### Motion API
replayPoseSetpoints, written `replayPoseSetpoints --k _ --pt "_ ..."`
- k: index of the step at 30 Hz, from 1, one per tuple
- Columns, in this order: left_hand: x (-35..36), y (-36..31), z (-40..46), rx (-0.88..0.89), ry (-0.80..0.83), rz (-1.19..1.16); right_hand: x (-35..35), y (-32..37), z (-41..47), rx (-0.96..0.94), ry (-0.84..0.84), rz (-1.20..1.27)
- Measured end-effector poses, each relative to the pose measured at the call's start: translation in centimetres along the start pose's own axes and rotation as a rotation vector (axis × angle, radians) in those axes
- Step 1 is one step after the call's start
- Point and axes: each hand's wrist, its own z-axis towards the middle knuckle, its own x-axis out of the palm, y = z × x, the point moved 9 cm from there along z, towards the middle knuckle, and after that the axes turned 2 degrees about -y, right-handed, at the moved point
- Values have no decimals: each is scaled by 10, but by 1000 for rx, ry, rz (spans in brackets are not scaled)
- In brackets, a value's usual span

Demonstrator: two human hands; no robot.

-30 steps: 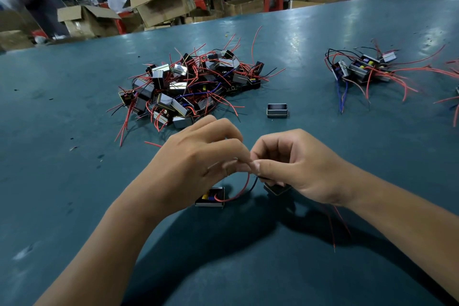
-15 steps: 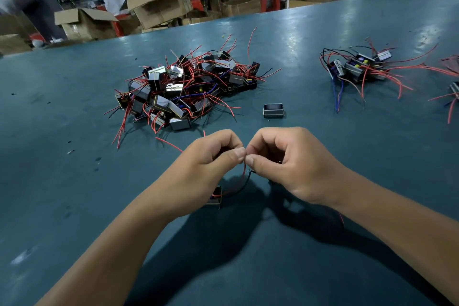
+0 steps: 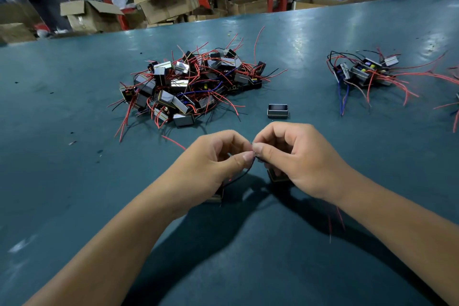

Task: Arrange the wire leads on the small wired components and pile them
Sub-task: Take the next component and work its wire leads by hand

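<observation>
Low over the teal table (image 3: pixel 74 206), the left hand (image 3: pixel 213 164) and right hand (image 3: pixel 295 156) meet thumb to thumb, each pinching a thin black wire lead (image 3: pixel 238 177) of small components half hidden beneath them. Just beyond lies a lone bare component (image 3: pixel 278 111). Farther off sit a large tangled pile (image 3: pixel 191 87) on the left and a smaller pile (image 3: pixel 365 73) on the right.

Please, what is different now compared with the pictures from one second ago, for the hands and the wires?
Both hands rose a little off the table. The red loop that hung between them is gone; a black lead now runs from the pinching fingertips. The left hand and right hand keep their grip on the wire ends. The big pile, loose component and right pile stayed.
</observation>
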Motion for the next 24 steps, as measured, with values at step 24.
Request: replayPoseSetpoints --k 24 --pt "-26 -2 2 82 -91 165 -13 2 0 -56 26 -197"
